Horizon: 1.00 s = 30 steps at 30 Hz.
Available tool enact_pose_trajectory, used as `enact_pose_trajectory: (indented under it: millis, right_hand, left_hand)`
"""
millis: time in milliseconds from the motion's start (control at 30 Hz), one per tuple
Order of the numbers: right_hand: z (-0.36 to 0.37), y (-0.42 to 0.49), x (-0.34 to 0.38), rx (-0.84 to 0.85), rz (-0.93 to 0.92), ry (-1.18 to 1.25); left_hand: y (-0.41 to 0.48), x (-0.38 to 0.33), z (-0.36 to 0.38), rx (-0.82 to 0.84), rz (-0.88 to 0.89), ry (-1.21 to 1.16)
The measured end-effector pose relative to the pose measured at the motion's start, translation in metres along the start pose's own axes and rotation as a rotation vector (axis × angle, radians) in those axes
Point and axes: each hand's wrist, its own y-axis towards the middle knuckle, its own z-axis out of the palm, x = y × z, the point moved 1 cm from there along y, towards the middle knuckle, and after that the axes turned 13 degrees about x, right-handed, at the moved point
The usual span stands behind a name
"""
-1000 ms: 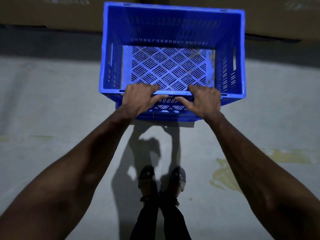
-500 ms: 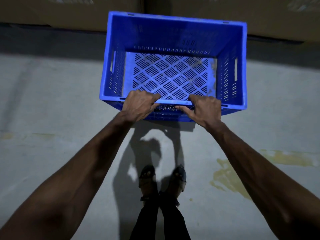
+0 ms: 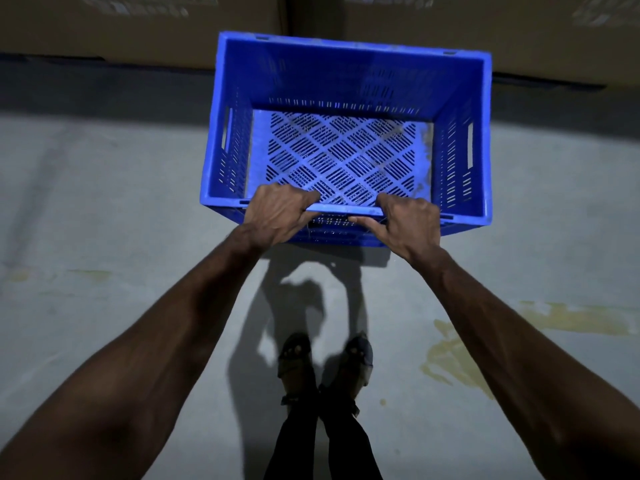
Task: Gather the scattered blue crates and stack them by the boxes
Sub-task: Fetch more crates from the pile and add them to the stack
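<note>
Since the earlier frames the blue crate point(image 3: 346, 81) has sunk lower in the head view, its far rim dropping away from the top edge of the picture while both hands keep their hold.

In the head view now, the left hand point(image 3: 277, 213) and right hand point(image 3: 410, 223) both grip the crate's near rim, fingers curled over the inside and thumbs on the outer wall. The crate is upright and empty, its far side just in front of the cardboard boxes point(image 3: 138, 29). A narrow shadow lies under its near edge on the concrete floor point(image 3: 104, 202), so it looks to be at or just above the ground; I cannot tell which.

No other crate is in view. This looks like the first one arriving by the boxes, with releasing it, fetching the rest and stacking still to do.
</note>
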Motion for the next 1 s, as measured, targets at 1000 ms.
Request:
enact_pose_trajectory:
  millis: [1000]
  right_hand:
    - [-0.002,0.007,-0.005,0.093,-0.038,-0.007]
  left_hand:
    - [0.014,0.006,-0.008,0.109,-0.003,-0.064]
